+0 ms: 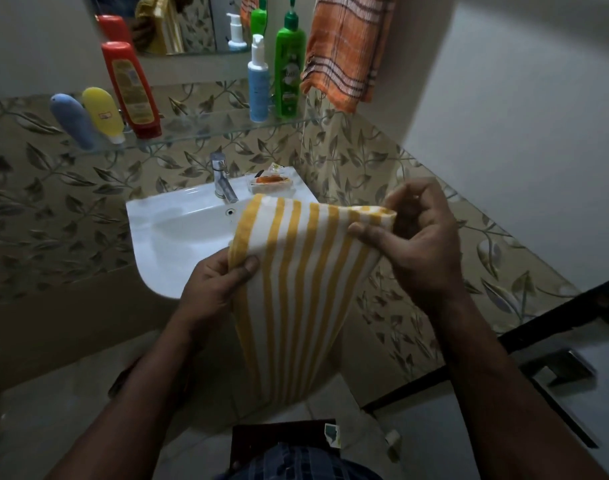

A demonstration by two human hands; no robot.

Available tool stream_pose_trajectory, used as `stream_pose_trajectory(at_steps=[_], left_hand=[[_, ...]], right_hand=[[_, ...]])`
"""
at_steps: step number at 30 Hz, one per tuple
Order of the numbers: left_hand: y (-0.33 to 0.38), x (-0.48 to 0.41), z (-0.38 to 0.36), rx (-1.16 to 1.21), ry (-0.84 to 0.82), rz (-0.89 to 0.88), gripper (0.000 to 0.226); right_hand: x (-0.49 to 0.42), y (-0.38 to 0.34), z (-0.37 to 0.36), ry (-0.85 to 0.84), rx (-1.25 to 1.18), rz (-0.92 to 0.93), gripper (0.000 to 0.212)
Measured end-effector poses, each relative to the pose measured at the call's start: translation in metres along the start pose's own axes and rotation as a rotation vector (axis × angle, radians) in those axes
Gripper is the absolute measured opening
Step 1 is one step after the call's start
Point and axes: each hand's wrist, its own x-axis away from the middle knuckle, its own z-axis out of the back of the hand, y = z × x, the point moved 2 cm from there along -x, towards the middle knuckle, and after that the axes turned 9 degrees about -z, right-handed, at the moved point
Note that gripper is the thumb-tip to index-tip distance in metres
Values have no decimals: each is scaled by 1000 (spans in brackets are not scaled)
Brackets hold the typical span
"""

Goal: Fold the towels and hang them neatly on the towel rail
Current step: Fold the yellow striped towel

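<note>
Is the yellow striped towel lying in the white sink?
No, the left hand and right hand hold the yellow striped towel in the air.

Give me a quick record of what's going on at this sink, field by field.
place: bathroom, at a white sink
left hand: grips the left edge of the yellow-striped towel
right hand: pinches its upper right corner
towel state: held up in front of the sink, lower part hanging free
also hanging: orange checked towel, upper right
glass shelf: bottles and tubes
</note>
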Motion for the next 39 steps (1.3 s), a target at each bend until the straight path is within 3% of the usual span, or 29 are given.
stream_pose_trajectory(at_steps=[3, 5, 7, 9, 11, 13, 15, 17, 19, 21, 23, 26, 29, 31, 33, 36, 39], left_hand=[[19, -8, -18, 84, -22, 27, 43], [27, -11, -32, 103, -20, 57, 37], [28, -13, -35, 68, -7, 74, 37], [25, -16, -25, 39, -31, 67, 44], [12, -15, -9, 30, -163, 95, 64], [-11, -5, 6, -33, -293, 210, 78], [-37, 8, 9, -156, -355, 246, 65], [-50, 16, 7, -157, -254, 229, 55], [-51, 19, 5, -59, -154, 234, 51], [-48, 19, 1, -1, -116, 257, 40], [-45, 19, -4, 22, -86, 276, 27], [-43, 13, -5, 48, -81, 251, 33], [-52, 16, 4, -180, -317, 255, 66], [-66, 25, 9, -342, -347, 260, 48], [-72, 30, 8, -270, -240, 261, 24], [-70, 30, 0, -29, -103, 261, 20], [-66, 26, -2, 9, -84, 241, 16]], right_hand=[[-11, 29, 3, -260, -450, -184, 85], [2, 64, -8, -442, -467, -393, 102], [24, 90, -21, -394, -351, -557, 94], [38, 103, -33, -238, -358, -636, 86], [37, 106, -36, -90, -419, -661, 76], [32, 104, -36, -50, -414, -684, 65], [27, 102, -37, -78, -383, -737, 49], [23, 102, -33, -100, -387, -777, 41], [22, 100, -25, -180, -546, -759, 50], [28, 109, -15, -299, -711, -728, 74], [44, 128, -14, -381, -667, -753, 95], [69, 151, -25, -307, -511, -832, 88], [72, 155, -31, -145, -556, -850, 65], [67, 150, -31, -127, -632, -852, 53], [63, 147, -27, -188, -623, -845, 75], [68, 152, -21, -309, -592, -826, 97], [77, 159, -26, -268, -504, -869, 86]])
